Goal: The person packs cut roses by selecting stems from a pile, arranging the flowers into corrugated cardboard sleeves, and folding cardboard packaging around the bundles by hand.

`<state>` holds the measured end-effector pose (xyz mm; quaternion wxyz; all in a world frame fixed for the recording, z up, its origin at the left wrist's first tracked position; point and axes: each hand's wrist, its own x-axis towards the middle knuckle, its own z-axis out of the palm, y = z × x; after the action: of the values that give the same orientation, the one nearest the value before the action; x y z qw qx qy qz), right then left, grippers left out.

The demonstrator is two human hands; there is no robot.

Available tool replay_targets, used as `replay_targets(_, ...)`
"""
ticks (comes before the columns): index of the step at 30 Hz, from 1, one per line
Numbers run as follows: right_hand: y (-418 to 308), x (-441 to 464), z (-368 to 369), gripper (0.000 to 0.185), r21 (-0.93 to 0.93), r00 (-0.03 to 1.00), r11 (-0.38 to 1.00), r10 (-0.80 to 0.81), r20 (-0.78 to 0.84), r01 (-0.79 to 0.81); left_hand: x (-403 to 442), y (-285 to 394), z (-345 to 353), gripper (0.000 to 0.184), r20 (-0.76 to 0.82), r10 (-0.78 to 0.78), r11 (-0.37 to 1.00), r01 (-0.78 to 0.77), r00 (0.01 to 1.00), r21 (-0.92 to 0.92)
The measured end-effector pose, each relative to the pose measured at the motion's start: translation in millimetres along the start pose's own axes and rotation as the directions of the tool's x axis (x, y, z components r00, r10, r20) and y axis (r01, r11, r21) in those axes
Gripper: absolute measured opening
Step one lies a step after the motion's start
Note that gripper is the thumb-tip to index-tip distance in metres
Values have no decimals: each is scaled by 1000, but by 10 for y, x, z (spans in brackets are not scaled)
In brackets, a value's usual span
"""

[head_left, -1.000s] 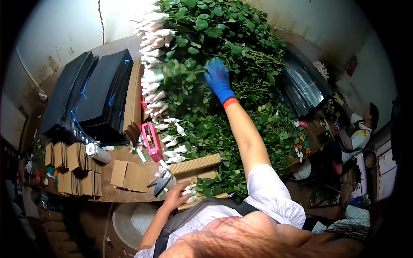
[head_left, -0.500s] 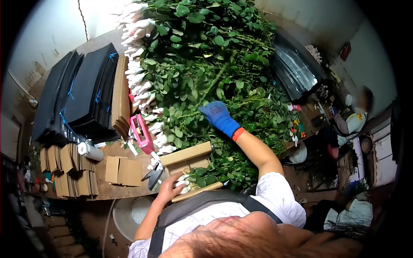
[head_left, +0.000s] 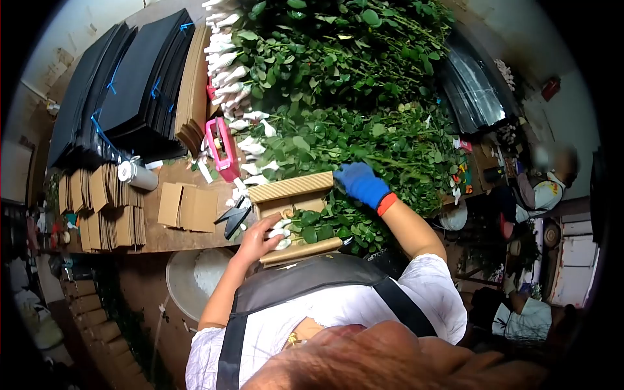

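Note:
My left hand, bare, curls its fingers and thumb around white-sleeved rose buds at the near end of a corrugated cardboard wrap. Leafy stems from these buds run right across the wrap, between its raised far edge and rolled near edge. In a blue glove with an orange cuff, my right hand is at the wrap's right end, over green stems. Its fingers bend downward, and what they hold, if anything, is hidden. Beyond it lies a large heap of leafy rose stems, white-sleeved buds facing left.
Left of my hand are dark scissors, a pink plastic holder, folded cardboard and a white roll. Black sheets stack behind. A white bucket stands below the table edge. A person sits at the right.
My right hand has come from the stem heap toward the wrap's right end; the long stem near it no longer shows there. My left hand stays at the buds. The camera view has shifted.

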<state>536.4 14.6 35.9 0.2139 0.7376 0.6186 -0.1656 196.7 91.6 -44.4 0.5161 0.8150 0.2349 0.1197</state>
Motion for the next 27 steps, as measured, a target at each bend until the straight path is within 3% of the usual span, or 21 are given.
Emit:
replay_targets(1,-15,-43,-242,26,2,989,999,46,140,-47,2,32,-19,56,14,-18,1000,18,1000,5)
replay_targets(2,93,32,-164,24,94,997,995,44,-67,-37,8,74,-41,56,13,-17,1000,16,1000,25)
replay_targets(4,97,99,-521,26,197,955,975,151,-255,-102,29,145,-76,49,-1,16,998,-16,1000,60)
replay_targets(6,141,260,-639,27,347,803,932,286,-523,-106,75,104,-78,44,-37,108,981,-101,993,164)
replay_targets(9,393,837,-382,34,280,611,959,249,-751,-48,93,60,-34,37,-91,160,963,-135,983,234)
replay_targets(12,347,949,-335,39,189,569,982,153,-808,4,117,81,24,27,-153,167,960,-125,974,250)
replay_targets(13,296,957,-407,40,240,648,971,190,-737,-11,124,78,37,25,-164,192,956,-147,968,253)
replay_targets(16,287,1162,-288,42,62,756,998,60,-652,-25,142,66,46,21,-152,173,961,-133,973,242)
replay_targets(17,293,1318,-64,42,79,838,990,140,-528,-116,147,65,31,21,-138,154,964,-118,978,239)
replay_targets(20,373,1435,37,41,37,958,985,173,-230,-169,148,81,15,21,-118,154,967,-126,981,220)
replay_targets(24,353,874,-429,28,75,858,993,116,-500,-90,145,101,51,16,-172,195,971,-166,966,171)
replay_targets(25,440,845,-330,23,-7,593,999,15,-805,-34,146,79,58,15,-182,198,972,-169,963,162)
replay_targets(27,419,627,-355,23,15,578,1000,12,-816,0,153,73,57,14,-173,198,972,-170,965,160)
